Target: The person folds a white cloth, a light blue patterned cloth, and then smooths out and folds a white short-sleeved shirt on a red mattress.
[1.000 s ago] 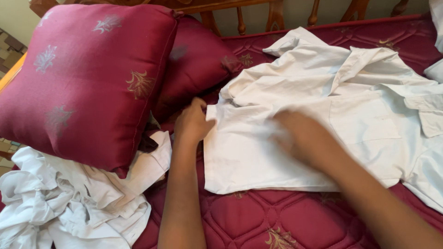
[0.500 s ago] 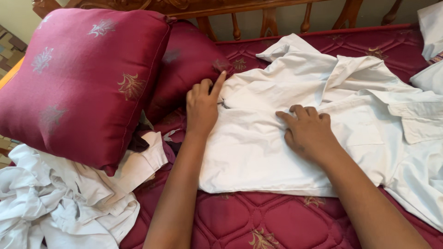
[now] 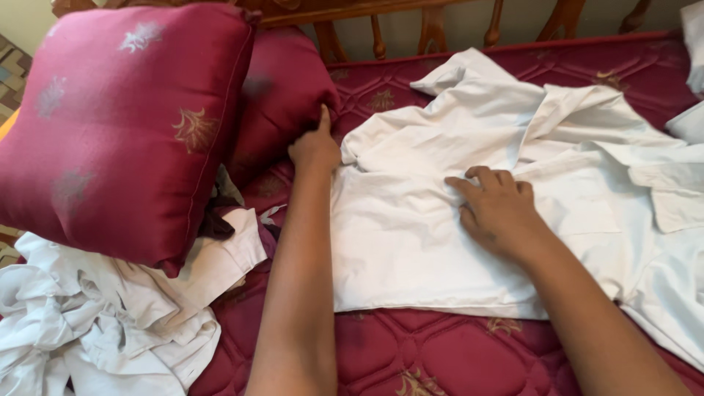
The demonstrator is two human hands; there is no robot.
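A white shirt (image 3: 455, 147) lies spread on a maroon quilted mattress (image 3: 440, 352). My right hand (image 3: 499, 209) rests flat on the shirt's middle, palm down, fingers a little apart. My left hand (image 3: 315, 147) is at the shirt's left edge, loosely curled with one finger pointing up against the smaller maroon cushion (image 3: 286, 88). I cannot tell whether it pinches the cloth. The shirt's collar (image 3: 565, 103) lies open at the upper right.
A large maroon cushion (image 3: 125, 125) with leaf motifs stands at the left, resting on a crumpled heap of white clothes (image 3: 110, 323). A wooden headboard (image 3: 381, 15) runs along the back. More white cloth (image 3: 689, 117) lies at the right edge.
My left hand has moved up and left along the shirt's edge to the smaller cushion. My right hand, blurred in motion a second ago, now lies still on the shirt.
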